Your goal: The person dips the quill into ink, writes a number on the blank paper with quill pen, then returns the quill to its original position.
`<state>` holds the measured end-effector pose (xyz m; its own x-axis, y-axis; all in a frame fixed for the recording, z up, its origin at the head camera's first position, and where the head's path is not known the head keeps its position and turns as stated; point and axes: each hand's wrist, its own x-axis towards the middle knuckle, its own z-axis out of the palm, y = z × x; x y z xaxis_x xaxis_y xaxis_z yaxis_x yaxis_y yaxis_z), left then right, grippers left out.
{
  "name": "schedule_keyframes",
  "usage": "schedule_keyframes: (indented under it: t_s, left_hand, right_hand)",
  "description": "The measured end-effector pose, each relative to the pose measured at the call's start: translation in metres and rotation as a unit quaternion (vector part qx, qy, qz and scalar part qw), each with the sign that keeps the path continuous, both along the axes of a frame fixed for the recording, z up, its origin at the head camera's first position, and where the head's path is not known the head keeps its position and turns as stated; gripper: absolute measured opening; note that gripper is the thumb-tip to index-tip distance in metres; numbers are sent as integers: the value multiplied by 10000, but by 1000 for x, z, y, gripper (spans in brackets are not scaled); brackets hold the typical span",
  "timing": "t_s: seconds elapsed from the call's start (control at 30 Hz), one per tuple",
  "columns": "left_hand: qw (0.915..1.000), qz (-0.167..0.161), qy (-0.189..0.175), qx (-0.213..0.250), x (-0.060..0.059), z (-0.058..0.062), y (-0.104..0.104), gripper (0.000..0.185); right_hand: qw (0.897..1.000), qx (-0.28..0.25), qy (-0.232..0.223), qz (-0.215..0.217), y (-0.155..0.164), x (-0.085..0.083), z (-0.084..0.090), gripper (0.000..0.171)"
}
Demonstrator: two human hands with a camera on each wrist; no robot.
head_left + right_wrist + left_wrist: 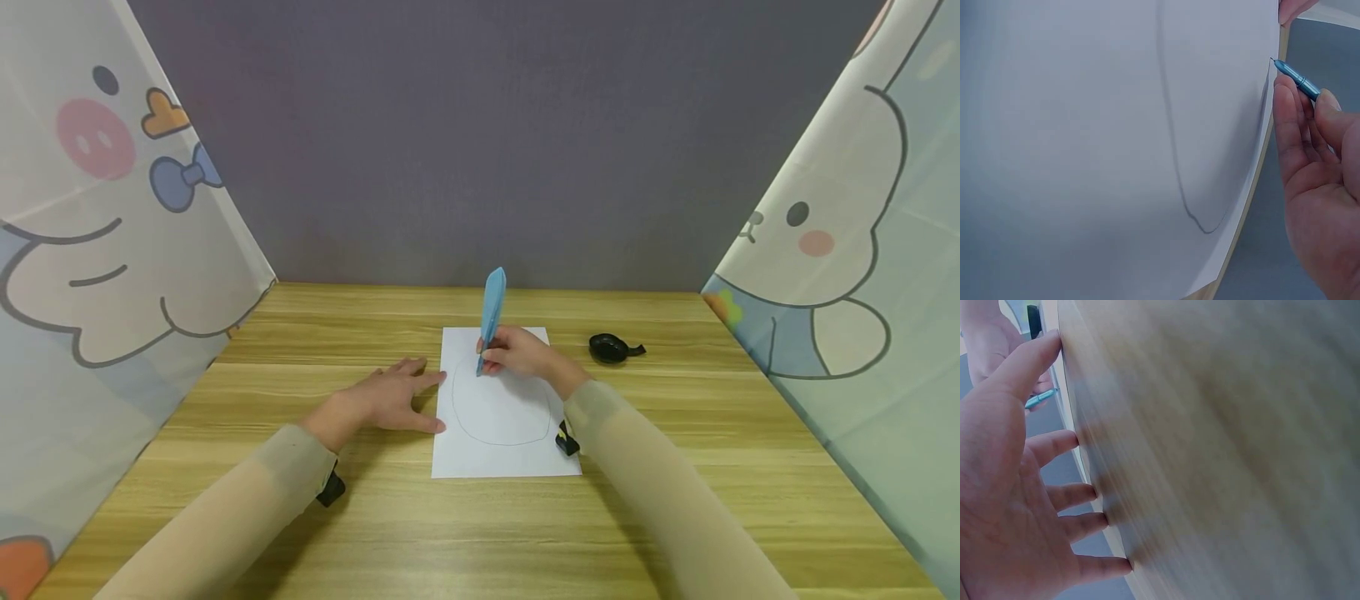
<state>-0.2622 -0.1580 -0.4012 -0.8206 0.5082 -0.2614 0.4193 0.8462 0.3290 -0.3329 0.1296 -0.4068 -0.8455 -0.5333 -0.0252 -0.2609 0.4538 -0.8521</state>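
Note:
A white sheet of paper (502,450) lies on the wooden table (480,533) with a rounded pencil outline (501,440) drawn on it. My right hand (521,352) grips a light blue pen (491,312), tip down on the sheet near the outline's upper left. The right wrist view shows the pen (1297,79) pinched in the fingers (1291,131), its tip at the paper (1085,156) beside the drawn line (1172,162). My left hand (393,396) lies flat on the table, fingers spread, fingertips (1085,494) at the sheet's left edge.
A small black dish-like object (611,347) sits on the table right of the paper. Cartoon-printed curtains (90,250) (847,267) close in both sides, and a grey wall (480,142) stands behind the table's far edge.

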Motion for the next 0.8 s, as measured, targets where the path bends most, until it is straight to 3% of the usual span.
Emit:
schedule_keyframes:
  t_s: [0.8]
  left_hand:
    - [10000,-13,86,18,-1,-2,0,99]
  right_hand:
    - [9998,43,-158,141,-9,4,2,18]
